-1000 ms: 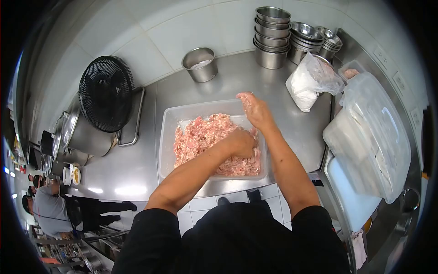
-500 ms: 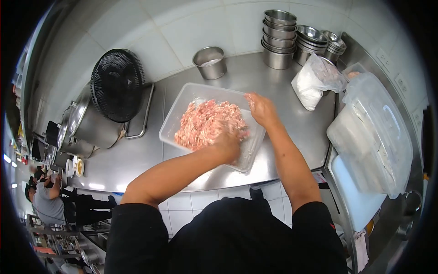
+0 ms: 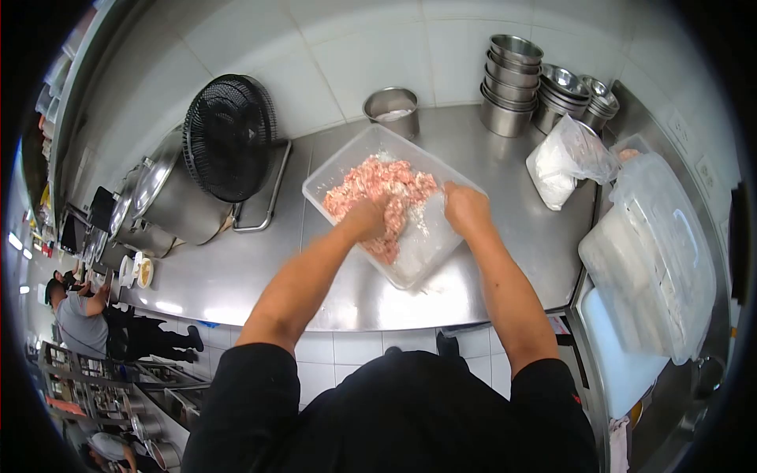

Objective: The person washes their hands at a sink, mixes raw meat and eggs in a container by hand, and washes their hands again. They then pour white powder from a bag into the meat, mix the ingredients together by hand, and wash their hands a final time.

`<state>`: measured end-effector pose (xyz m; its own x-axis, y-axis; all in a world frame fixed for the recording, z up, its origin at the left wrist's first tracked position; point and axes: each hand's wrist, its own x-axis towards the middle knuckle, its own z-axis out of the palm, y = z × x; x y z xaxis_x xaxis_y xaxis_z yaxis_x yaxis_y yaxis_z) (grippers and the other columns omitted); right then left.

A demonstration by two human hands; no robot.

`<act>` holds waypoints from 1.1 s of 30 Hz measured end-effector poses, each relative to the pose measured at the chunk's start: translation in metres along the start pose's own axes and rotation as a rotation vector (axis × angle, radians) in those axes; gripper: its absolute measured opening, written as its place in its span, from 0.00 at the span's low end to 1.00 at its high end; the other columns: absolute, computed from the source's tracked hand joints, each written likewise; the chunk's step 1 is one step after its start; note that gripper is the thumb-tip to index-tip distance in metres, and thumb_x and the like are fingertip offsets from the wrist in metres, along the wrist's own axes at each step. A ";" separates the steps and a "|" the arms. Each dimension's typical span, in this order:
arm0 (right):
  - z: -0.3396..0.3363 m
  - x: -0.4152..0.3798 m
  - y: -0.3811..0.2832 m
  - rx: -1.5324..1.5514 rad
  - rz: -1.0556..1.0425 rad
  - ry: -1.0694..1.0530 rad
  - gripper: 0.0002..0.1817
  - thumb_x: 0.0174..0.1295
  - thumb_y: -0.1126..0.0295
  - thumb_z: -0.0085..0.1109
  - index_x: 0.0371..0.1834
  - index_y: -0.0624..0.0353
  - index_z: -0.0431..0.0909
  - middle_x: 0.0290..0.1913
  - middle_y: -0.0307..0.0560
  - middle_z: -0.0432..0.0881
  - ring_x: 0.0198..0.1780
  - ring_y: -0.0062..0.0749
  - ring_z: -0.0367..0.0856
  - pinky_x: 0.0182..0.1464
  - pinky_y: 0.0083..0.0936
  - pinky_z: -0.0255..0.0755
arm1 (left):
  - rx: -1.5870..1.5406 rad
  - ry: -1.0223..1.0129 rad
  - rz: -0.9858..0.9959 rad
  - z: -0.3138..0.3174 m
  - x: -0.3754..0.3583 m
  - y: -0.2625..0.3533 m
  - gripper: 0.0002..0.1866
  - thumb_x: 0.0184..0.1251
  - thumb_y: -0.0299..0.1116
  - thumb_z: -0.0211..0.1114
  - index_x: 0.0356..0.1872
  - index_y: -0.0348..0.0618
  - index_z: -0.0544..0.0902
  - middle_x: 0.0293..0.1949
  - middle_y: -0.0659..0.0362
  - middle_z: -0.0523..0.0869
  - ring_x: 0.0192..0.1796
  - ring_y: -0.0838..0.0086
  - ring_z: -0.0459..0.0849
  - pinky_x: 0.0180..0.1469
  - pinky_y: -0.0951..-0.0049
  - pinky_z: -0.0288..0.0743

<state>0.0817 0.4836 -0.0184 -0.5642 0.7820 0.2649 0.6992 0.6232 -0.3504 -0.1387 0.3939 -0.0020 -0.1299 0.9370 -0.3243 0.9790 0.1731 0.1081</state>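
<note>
Pink ground meat lies spread in a clear plastic container, with some white powder-like bits on it and on the bare part of the bottom. My left hand is in the meat at the near left, its fingers curled into it and partly hidden. With my right hand I grip the container's right rim, fingers closed around the edge. The container sits turned at an angle on the steel counter.
A steel pot stands behind the container. Stacked steel pots and a bag of white powder are at the right, beside a lidded plastic bin. A black fan stands left. Another person is far left.
My left hand has drawn back toward the left through the meat, gathering it toward the far left side. More of the container's bottom shows. The container has turned, and my view has shifted.
</note>
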 end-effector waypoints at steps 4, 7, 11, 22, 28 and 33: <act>-0.007 -0.013 0.016 0.086 -0.090 0.026 0.11 0.63 0.72 0.51 0.42 0.57 0.83 0.38 0.54 0.87 0.42 0.50 0.86 0.46 0.45 0.77 | -0.027 -0.069 0.046 0.022 -0.025 0.029 0.41 0.55 0.27 0.61 0.76 0.42 0.60 0.45 0.38 0.87 0.50 0.48 0.86 0.54 0.54 0.79; -0.014 -0.015 0.037 0.186 -0.199 0.018 0.10 0.65 0.68 0.56 0.43 0.55 0.85 0.42 0.51 0.87 0.43 0.53 0.84 0.46 0.44 0.78 | -0.191 -0.119 0.135 0.040 -0.044 0.067 0.34 0.57 0.28 0.59 0.70 0.41 0.69 0.46 0.40 0.87 0.50 0.48 0.86 0.55 0.55 0.79; -0.023 -0.009 0.050 0.194 -0.318 -0.052 0.10 0.65 0.66 0.56 0.42 0.54 0.86 0.42 0.49 0.87 0.44 0.51 0.84 0.46 0.43 0.78 | -0.147 -0.091 0.119 0.032 -0.054 0.108 0.28 0.58 0.34 0.61 0.63 0.41 0.76 0.44 0.41 0.87 0.49 0.49 0.87 0.55 0.54 0.79; -0.023 -0.013 0.051 0.146 -0.359 -0.015 0.11 0.64 0.63 0.55 0.37 0.54 0.84 0.39 0.52 0.87 0.43 0.52 0.84 0.46 0.46 0.76 | 0.180 -0.054 0.184 0.028 0.014 0.061 0.44 0.58 0.37 0.65 0.76 0.41 0.59 0.65 0.38 0.74 0.67 0.52 0.75 0.70 0.59 0.69; -0.030 -0.010 0.040 0.195 -0.163 -0.065 0.13 0.66 0.61 0.53 0.40 0.54 0.85 0.41 0.53 0.87 0.44 0.53 0.84 0.47 0.47 0.76 | 0.018 -0.044 0.133 0.030 -0.001 0.127 0.31 0.61 0.28 0.60 0.68 0.42 0.70 0.56 0.43 0.83 0.62 0.49 0.79 0.58 0.57 0.78; -0.022 -0.008 0.045 0.221 -0.202 -0.042 0.12 0.67 0.63 0.54 0.44 0.53 0.86 0.45 0.52 0.87 0.47 0.51 0.84 0.50 0.45 0.76 | -0.079 -0.063 0.088 0.016 -0.022 0.141 0.26 0.60 0.30 0.59 0.64 0.47 0.77 0.51 0.47 0.86 0.60 0.53 0.81 0.58 0.57 0.78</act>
<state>0.1268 0.5056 -0.0164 -0.7032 0.6383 0.3130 0.4610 0.7446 -0.4828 0.0044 0.3926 0.0054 -0.0314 0.9291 -0.3686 0.9703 0.1167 0.2117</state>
